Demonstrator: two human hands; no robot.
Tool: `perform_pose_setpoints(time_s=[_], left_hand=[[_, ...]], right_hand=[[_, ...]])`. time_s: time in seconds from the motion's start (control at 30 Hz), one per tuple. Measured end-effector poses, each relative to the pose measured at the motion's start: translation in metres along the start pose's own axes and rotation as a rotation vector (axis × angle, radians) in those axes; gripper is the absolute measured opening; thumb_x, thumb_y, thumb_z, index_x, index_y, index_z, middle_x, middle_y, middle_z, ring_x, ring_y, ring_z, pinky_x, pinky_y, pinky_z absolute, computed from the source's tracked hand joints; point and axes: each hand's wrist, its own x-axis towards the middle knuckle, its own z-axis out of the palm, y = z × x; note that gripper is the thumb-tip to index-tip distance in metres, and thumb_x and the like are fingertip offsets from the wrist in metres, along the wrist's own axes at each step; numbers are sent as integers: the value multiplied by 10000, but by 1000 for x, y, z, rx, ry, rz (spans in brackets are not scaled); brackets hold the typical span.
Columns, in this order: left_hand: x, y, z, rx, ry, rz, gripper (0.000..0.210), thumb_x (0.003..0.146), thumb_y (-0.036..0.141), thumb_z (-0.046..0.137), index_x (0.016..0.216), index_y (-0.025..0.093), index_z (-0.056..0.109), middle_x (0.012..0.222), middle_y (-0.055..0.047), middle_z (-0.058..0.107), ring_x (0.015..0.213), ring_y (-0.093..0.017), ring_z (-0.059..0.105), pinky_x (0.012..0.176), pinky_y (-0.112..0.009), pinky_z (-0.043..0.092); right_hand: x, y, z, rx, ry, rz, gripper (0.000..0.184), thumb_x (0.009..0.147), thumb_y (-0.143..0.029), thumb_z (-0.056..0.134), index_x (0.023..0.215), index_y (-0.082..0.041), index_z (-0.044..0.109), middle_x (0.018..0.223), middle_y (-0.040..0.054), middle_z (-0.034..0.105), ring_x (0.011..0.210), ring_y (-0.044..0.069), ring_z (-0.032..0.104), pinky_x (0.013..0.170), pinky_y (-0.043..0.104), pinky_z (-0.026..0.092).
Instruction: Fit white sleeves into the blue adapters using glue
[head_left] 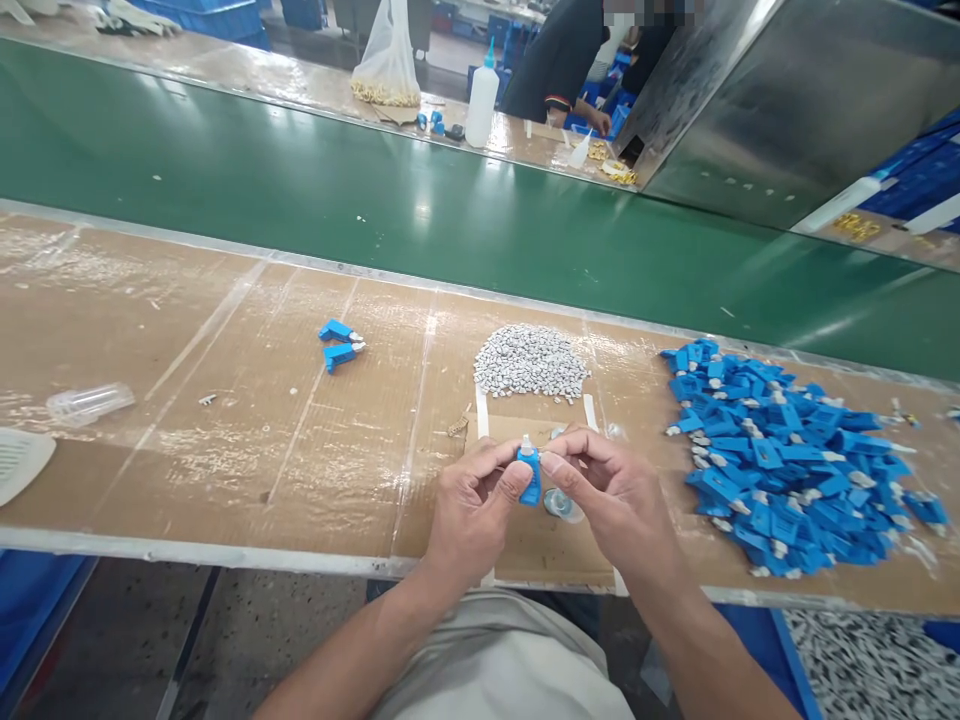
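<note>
Between finger and thumb, my left hand (pixel 478 505) pinches a small blue plastic part (pixel 529 478) with a white tip pointing up and away from me. My right hand (pixel 611 490) is closed at the part's right side, its thumb and fingertips pressed together; whatever sits between them is too small to make out. Below and behind the fingers, a small clear round dish (pixel 559 503) shows in part on a cardboard sheet (pixel 551 560). Just beyond my hands lies a pile of small pale grey pieces (pixel 531 360).
To the right spreads a large heap of blue parts with white tips (pixel 795 455). Two similar blue parts (pixel 341 352) lie left of centre, with a clear plastic cup (pixel 91 402) farther left. A green conveyor belt (pixel 300 180) runs behind; across it are a bottle (pixel 482 105) and another person (pixel 555 60).
</note>
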Motion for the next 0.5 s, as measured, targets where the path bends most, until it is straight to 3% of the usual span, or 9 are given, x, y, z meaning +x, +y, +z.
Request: perform_pose_setpoints(time_s=[0.13,0.33,0.5], left_hand=[[0,4,3,-25,-20,-7,255,979,389,632,1032,195,789,828,-22,570,788,-151,511,709,-271,409],[3,5,7,-125,-19,-69,284,970,407,642,901,159,762,824,-25,570,773,-138,494,718,-261,408],[3,1,6,-510,-52,-287,309,919,449,711,888,144,753,799,-24,579,760,-116,519,741,-232,438]], right_hand=[[-6,0,3,-12,54,-7,217,944,-412,698,881,-205,711,770,-5,627,635,126,541,572,251,426],[-12,-3,11,-114,179,-107,199,968,-383,667,880,-206,697,774,1,632,655,130,582,593,245,467],[-15,-13,3,-4,335,-161,102,943,-317,717,917,-219,712,862,13,706,684,131,662,610,237,525]])
